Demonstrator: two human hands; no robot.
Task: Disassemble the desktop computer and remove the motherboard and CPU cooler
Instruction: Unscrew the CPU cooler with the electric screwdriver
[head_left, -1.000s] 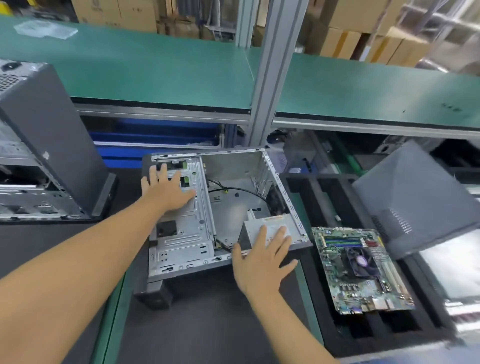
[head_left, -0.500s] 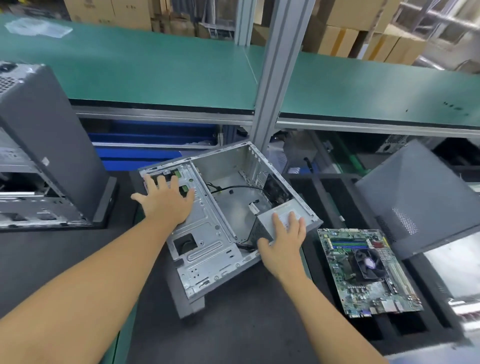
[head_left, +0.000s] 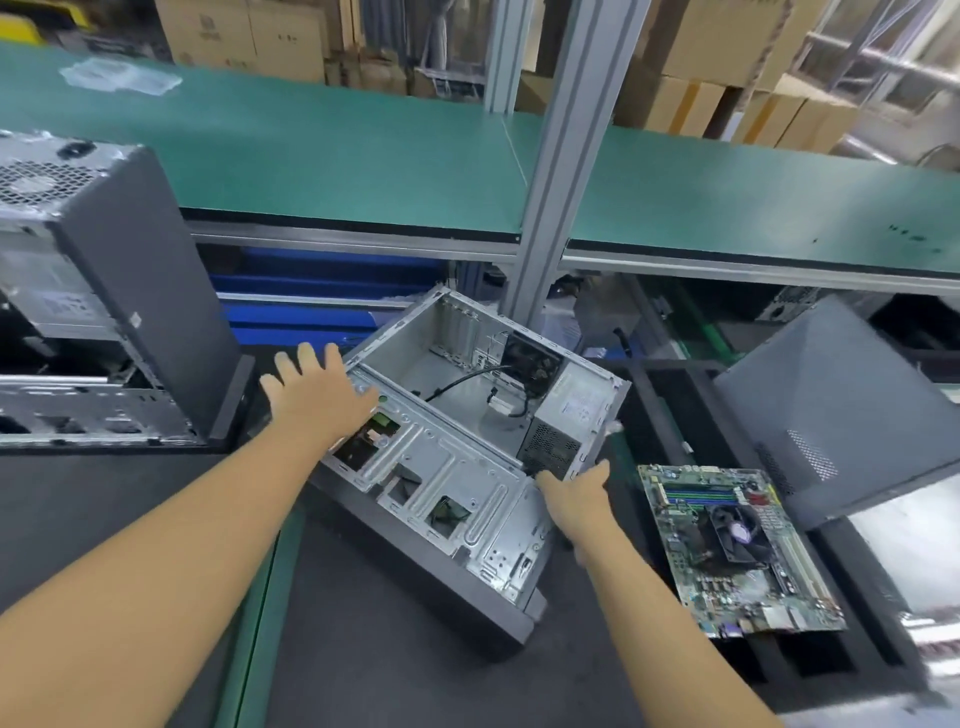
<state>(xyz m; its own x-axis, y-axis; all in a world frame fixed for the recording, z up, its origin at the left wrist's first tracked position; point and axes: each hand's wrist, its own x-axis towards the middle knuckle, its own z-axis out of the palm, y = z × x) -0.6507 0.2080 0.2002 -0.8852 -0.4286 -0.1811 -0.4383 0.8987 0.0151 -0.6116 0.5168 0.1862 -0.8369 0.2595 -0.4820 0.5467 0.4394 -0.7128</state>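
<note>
The open computer case (head_left: 457, 483) lies on its side on the dark mat, turned at an angle, its motherboard bay bare apart from a few black cables. My left hand (head_left: 317, 395) presses flat with spread fingers on the case's far-left corner by the drive cage. My right hand (head_left: 576, 493) holds the case's right edge beside the power supply (head_left: 566, 415), thumb up against the wall, fingers hidden behind it. The green motherboard (head_left: 691, 571) with its black CPU cooler (head_left: 737, 532) lies outside the case on the black foam tray (head_left: 810, 660) to the right.
A second computer tower (head_left: 130, 291) stands close on the left. A grey side panel (head_left: 841, 405) leans at the right, above the motherboard. An aluminium post (head_left: 561, 171) and a green shelf (head_left: 363, 150) rise behind the case. Cardboard boxes fill the background.
The case has swung round further, its near end towards the right. My right hand slid off the power supply's top to the case's right edge. My left hand stayed on the far-left corner.
</note>
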